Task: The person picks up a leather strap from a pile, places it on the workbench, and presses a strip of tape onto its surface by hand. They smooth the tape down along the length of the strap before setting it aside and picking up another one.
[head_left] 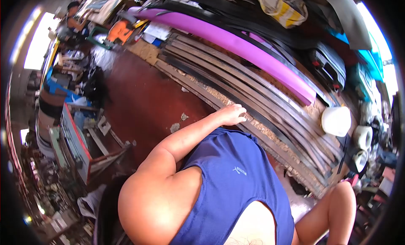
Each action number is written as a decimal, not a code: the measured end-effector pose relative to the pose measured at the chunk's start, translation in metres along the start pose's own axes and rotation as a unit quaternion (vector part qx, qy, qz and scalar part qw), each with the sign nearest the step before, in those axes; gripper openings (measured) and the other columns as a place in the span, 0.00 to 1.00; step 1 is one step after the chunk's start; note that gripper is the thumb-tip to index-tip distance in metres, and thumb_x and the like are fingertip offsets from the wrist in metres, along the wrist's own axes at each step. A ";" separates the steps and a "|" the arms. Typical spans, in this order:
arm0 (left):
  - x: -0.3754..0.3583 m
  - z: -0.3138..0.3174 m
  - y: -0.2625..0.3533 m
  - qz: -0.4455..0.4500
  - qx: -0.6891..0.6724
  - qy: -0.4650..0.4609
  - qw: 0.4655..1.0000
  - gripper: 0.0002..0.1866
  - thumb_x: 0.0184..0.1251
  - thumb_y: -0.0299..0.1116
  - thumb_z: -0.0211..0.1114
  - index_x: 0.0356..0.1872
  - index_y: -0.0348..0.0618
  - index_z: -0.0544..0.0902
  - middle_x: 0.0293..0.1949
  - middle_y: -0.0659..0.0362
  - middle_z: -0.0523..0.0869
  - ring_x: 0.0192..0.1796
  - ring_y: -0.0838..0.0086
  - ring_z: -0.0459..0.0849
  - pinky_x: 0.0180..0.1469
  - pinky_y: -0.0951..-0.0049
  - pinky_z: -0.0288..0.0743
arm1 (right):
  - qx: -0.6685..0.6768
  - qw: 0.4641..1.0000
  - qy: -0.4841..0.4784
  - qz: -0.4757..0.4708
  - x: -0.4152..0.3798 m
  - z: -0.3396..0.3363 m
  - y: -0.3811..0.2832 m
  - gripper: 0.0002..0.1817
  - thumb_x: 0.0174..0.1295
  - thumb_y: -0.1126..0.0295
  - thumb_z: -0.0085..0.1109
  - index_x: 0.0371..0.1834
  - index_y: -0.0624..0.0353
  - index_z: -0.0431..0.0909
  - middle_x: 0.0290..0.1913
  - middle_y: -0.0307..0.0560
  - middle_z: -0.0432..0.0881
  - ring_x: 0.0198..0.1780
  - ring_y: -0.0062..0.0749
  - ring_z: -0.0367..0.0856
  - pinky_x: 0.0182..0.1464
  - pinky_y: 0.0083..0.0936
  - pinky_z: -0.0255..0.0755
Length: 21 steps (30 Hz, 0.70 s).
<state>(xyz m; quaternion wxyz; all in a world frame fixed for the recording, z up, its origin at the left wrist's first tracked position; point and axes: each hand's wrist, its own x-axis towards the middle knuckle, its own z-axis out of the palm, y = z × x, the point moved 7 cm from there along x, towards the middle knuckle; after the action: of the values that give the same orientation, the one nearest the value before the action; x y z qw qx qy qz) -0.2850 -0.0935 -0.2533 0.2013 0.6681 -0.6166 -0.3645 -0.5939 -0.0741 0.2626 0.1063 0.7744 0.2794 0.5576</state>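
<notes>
My left hand (233, 114) rests at the near edge of a long worktop (202, 91), beside several long dark strips (228, 78). Its fingers are slightly bent and partly apart, with nothing visible between them. My left arm reaches up from the lower left, in front of my blue shirt (236, 173). At the lower right my other arm is bent at the elbow, and its hand lies outside the picture. Past the strips, a long purple roll (236, 40) runs along the worktop.
A white container (336, 121) and a black case (327, 63) sit at the right. A yellow and white bag (282, 9) is at the top. Left are a red-edged frame (76, 139) and an orange object (120, 31). Another person (75, 21) is far back left, above the red floor (139, 93).
</notes>
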 end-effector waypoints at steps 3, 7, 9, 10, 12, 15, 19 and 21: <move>-0.021 0.001 -0.018 -0.038 -0.015 0.068 0.997 0.24 0.69 0.46 0.68 0.58 0.38 0.83 0.50 0.45 0.86 0.56 0.50 0.84 0.60 0.56 0.78 | 0.237 0.942 0.088 0.221 -0.105 -0.007 0.052 0.16 0.71 0.68 0.59 0.56 0.65 0.77 0.58 0.48 0.81 0.59 0.32 0.78 0.60 0.31 0.74; -0.068 -0.020 -0.038 -0.122 -0.036 0.200 0.971 0.20 0.68 0.42 0.69 0.53 0.39 0.85 0.46 0.47 0.87 0.47 0.54 0.88 0.49 0.57 0.82 | 0.412 0.680 0.095 0.599 -0.280 0.128 0.077 0.11 0.69 0.74 0.59 0.51 0.67 0.80 0.52 0.48 0.84 0.53 0.28 0.82 0.54 0.26 0.78; -0.098 -0.023 -0.057 -0.182 -0.053 0.237 0.953 0.18 0.68 0.41 0.70 0.51 0.39 0.85 0.45 0.47 0.87 0.47 0.54 0.88 0.49 0.58 0.82 | 0.333 0.524 -0.052 0.782 -0.319 0.245 0.043 0.13 0.67 0.76 0.62 0.53 0.65 0.83 0.46 0.43 0.87 0.43 0.25 0.84 0.49 0.24 0.79; -0.113 -0.026 -0.063 -0.227 -0.062 0.251 0.939 0.17 0.67 0.39 0.71 0.50 0.38 0.86 0.44 0.47 0.87 0.47 0.55 0.88 0.49 0.59 0.83 | 0.302 0.575 -0.158 0.743 -0.347 0.287 0.018 0.15 0.66 0.75 0.66 0.55 0.63 0.84 0.47 0.44 0.88 0.47 0.27 0.86 0.52 0.25 0.80; -0.135 -0.019 -0.086 -0.238 -0.068 0.309 0.918 0.17 0.66 0.37 0.72 0.50 0.38 0.86 0.44 0.48 0.87 0.47 0.55 0.88 0.49 0.59 0.82 | 0.329 0.544 -0.256 0.728 -0.373 0.351 -0.036 0.16 0.65 0.71 0.69 0.55 0.61 0.85 0.47 0.46 0.89 0.46 0.27 0.87 0.50 0.27 0.81; -0.153 -0.034 -0.107 -0.242 -0.031 0.374 0.895 0.18 0.64 0.35 0.74 0.49 0.34 0.85 0.46 0.48 0.86 0.50 0.52 0.86 0.55 0.58 0.80 | 0.379 0.576 -0.304 0.657 -0.362 0.414 -0.070 0.18 0.62 0.70 0.70 0.55 0.62 0.84 0.48 0.53 0.86 0.45 0.41 0.88 0.49 0.31 0.81; -0.157 -0.085 -0.134 -0.246 0.070 0.429 0.866 0.24 0.62 0.36 0.74 0.58 0.37 0.82 0.61 0.47 0.81 0.66 0.50 0.77 0.65 0.54 0.74 | 0.330 0.706 -0.335 0.529 -0.330 0.495 -0.059 0.19 0.61 0.70 0.69 0.55 0.62 0.83 0.50 0.54 0.84 0.52 0.51 0.83 0.57 0.39 0.78; -0.151 -0.117 -0.154 -0.247 0.111 0.429 0.862 0.26 0.62 0.36 0.74 0.61 0.38 0.81 0.66 0.47 0.77 0.71 0.50 0.73 0.69 0.49 0.70 | 0.303 0.747 -0.338 0.486 -0.317 0.542 -0.054 0.19 0.60 0.70 0.69 0.55 0.61 0.83 0.51 0.53 0.83 0.54 0.53 0.80 0.59 0.41 0.76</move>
<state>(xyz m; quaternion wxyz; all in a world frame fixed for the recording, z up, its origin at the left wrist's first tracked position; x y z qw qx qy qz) -0.0904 0.0561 -0.2517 0.2740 0.9069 -0.3199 -0.0089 -0.1804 -0.1251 -0.2106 -0.3317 0.9348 -0.0344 0.1222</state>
